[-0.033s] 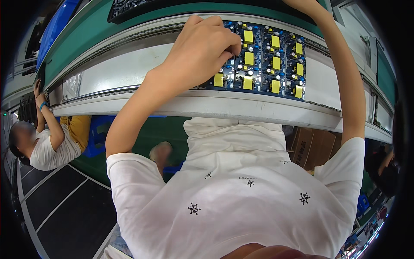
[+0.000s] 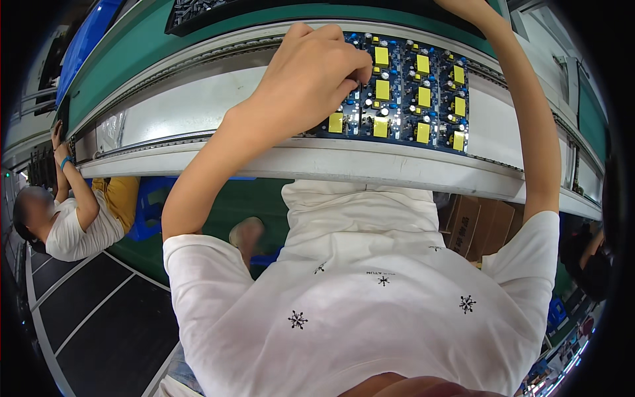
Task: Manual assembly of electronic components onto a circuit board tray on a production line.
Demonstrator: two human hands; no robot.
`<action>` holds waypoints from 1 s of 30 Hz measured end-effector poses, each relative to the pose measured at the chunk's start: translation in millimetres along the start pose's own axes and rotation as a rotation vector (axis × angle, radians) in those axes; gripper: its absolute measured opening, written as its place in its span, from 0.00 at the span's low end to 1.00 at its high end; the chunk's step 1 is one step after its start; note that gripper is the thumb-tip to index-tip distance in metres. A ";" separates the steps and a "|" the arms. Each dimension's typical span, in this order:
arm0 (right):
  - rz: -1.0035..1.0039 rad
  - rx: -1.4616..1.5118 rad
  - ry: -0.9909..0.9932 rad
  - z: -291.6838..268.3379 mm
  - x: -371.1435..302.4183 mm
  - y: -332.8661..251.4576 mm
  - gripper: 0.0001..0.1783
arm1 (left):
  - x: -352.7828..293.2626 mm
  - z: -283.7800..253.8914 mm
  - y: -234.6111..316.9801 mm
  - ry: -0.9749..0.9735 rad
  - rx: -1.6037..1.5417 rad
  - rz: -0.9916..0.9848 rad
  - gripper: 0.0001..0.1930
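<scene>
Left of board: bare pale conveyor bed [image 2: 192, 109] is left open up to the left hand [image 2: 311, 79].
Board top: blue circuit panel [image 2: 403, 89] is crowded with yellow blocks and small upright parts; only narrow gaps are seen between them.
Left part of board: covered by the left hand.
Right of board: short bare stretch of bed, bounded by the right forearm [image 2: 529, 126].
Near edge: blocked by the white rail [image 2: 397, 165].
Far side: closed by the green strip [image 2: 218, 33] and a dark tray [image 2: 198, 10].

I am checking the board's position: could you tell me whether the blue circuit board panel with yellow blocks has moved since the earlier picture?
No. The blue circuit board panel sits at the same spot on the white conveyor rail.
</scene>
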State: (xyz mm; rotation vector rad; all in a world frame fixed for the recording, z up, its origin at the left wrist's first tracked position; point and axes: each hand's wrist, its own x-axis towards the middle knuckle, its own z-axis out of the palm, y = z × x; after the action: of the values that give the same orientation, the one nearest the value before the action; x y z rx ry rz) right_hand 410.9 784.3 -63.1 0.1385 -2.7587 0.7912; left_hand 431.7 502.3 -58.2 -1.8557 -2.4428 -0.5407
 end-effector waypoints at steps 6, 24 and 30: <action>-0.136 -0.041 0.149 -4.3 -4.4 23.2 0.09 | 1.8 5.9 9.5 0.066 0.040 -0.003 0.05; 0.152 0.681 -0.367 7.0 -100.6 -67.8 0.07 | -11.0 9.7 -0.4 0.157 -0.047 0.014 0.05; 0.084 0.659 -0.341 9.5 -109.0 -71.2 0.08 | 6.2 -20.5 -42.9 0.394 -0.012 -0.197 0.05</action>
State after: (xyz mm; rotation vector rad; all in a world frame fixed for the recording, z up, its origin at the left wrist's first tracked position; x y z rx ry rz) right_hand 525.0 720.9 -65.4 0.3074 -2.6873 1.8239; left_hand 385.8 492.3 -48.6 -1.3561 -2.3605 -0.8401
